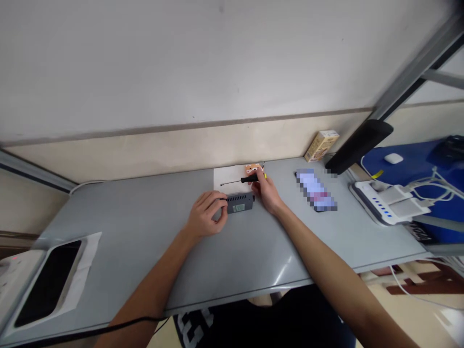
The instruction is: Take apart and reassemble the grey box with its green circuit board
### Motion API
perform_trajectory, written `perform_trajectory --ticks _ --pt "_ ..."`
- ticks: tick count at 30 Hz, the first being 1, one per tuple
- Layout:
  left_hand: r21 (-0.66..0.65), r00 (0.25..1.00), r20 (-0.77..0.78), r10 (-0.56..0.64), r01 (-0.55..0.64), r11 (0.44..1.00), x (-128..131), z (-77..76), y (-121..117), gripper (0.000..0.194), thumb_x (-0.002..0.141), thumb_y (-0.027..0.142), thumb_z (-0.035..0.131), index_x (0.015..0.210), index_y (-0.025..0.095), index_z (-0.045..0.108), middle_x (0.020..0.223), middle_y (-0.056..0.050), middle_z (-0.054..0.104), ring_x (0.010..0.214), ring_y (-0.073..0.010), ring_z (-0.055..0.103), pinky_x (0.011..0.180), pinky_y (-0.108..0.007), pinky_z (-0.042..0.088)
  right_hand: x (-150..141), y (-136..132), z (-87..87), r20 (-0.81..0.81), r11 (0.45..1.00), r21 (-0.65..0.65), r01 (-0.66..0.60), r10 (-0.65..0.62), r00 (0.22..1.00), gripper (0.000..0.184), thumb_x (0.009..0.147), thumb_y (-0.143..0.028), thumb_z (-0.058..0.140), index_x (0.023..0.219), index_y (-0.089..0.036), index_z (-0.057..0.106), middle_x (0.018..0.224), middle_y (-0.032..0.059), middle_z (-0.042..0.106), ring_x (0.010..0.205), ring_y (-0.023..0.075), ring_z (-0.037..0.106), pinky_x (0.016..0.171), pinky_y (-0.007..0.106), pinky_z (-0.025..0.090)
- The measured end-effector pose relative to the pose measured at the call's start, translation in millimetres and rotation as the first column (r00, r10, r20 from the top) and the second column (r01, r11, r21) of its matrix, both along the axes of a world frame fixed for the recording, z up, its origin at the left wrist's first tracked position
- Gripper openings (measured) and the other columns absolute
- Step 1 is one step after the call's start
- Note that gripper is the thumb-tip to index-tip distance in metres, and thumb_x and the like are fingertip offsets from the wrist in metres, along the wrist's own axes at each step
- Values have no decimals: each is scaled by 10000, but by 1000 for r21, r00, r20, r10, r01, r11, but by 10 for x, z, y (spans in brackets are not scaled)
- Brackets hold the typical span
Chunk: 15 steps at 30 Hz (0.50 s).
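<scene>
A small dark grey box (239, 203) with a row of vent slots and a pale label stands on the grey desk. My left hand (207, 213) is closed around its left end, thumb in front and fingers over the top. Just past the box's right end, my right hand (265, 191) holds a screwdriver (249, 179) by its black handle. The yellow butt of the handle shows at the fingers, and the thin shaft points left above a white sheet of paper (219, 175). A small orange patterned item (253, 168) lies at the paper's back right, partly behind my right hand.
To the right lie a lit phone (314, 190) and a white power strip (384, 205) with plugs and cables. A small carton (322, 145) and a black cylindrical object (358, 145) stand at the back. A dark-screened tablet (49, 282) rests at the left. The wall bounds the desk behind.
</scene>
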State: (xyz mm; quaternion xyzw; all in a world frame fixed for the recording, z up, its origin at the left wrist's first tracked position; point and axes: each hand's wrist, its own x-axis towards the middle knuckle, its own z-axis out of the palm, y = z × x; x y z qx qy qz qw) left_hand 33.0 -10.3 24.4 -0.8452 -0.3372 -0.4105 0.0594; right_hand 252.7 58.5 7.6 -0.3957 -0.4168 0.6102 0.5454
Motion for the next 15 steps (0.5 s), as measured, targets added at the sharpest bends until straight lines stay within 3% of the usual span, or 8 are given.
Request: perform_trajectory --ticks 5,10,13,15 --pt "-21 1000 21 5 -4 1000 -117 56 21 175 788 62 645 859 212 587 959 -59 709 859 -203 671 788 -376 557 125 55 87 -253 981 -195 8 -58 966 405 804 -623 689 814 -226 604 590 -33 514 451 79 306 422 227 198" --pt "-94 998 -35 49 -52 994 -72 142 -12 133 858 124 645 961 207 631 1020 -66 717 915 -211 679 850 -394 534 256 87 131 -345 986 -141 84 -128 930 248 761 -400 676 682 -205 546 612 -26 529 436 65 300 400 240 210" --pt "-100 988 -130 86 -100 990 75 126 -54 248 909 191 645 1155 215 647 1144 -82 725 1057 -238 686 965 -424 500 300 99 135 -363 985 -133 112 -153 919 205 749 -363 643 667 -204 543 607 -23 535 422 67 298 389 246 204" --pt "-61 984 -139 110 -119 991 163 79 -71 235 936 208 637 1169 222 656 1167 -79 732 1071 -231 696 997 -419 486 314 108 134 -355 981 -141 134 -177 918 201 746 -358 635 657 -208 534 601 -23 531 414 70 295 379 252 191"
